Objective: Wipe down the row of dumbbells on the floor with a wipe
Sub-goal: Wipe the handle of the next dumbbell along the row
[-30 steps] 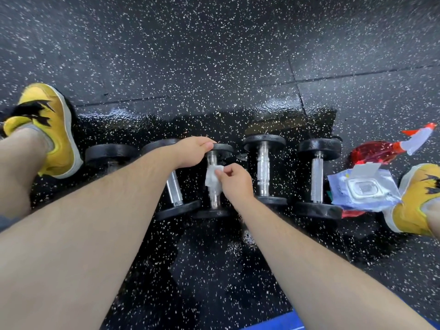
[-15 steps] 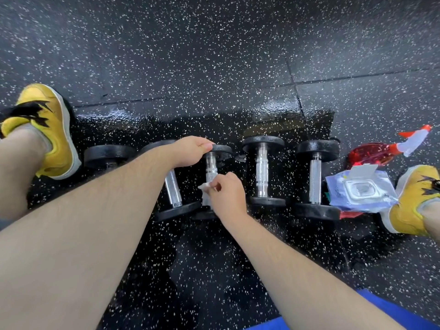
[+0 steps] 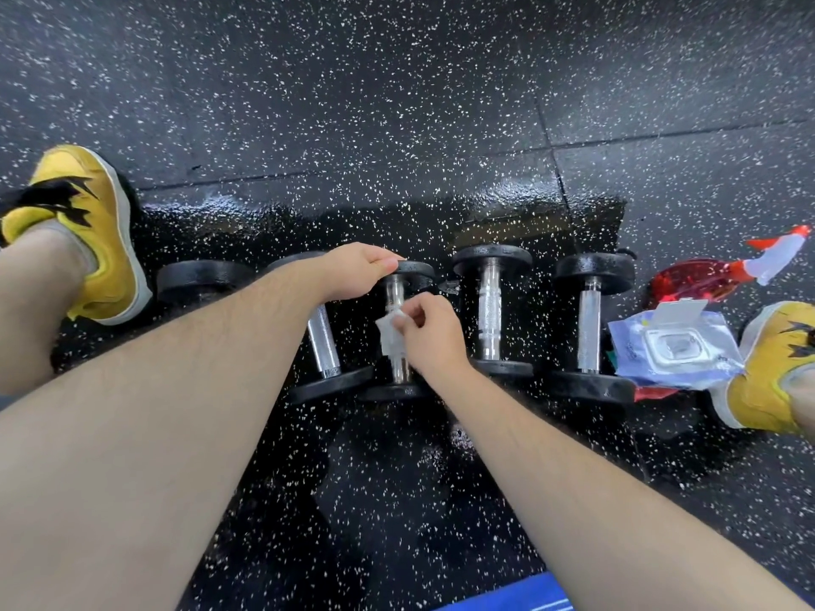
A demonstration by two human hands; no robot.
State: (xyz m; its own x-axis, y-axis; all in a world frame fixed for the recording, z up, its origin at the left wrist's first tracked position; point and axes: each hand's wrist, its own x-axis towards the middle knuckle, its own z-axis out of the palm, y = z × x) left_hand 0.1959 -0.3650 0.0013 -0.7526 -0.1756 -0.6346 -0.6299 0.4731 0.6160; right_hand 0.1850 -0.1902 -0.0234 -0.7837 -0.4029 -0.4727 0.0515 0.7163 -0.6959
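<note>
While the left hand steadies it, the middle dumbbell gets its handle wiped.
That hand clasps the dumbbell's far plate, likely to stop it rolling; the right hand pinches the wipe against its chrome handle. Two more dumbbells lie on either side of it, and the wipes pack sits beyond the right-hand pair, within reach.

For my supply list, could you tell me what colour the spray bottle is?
The spray bottle is translucent red; head view shows it.
</note>
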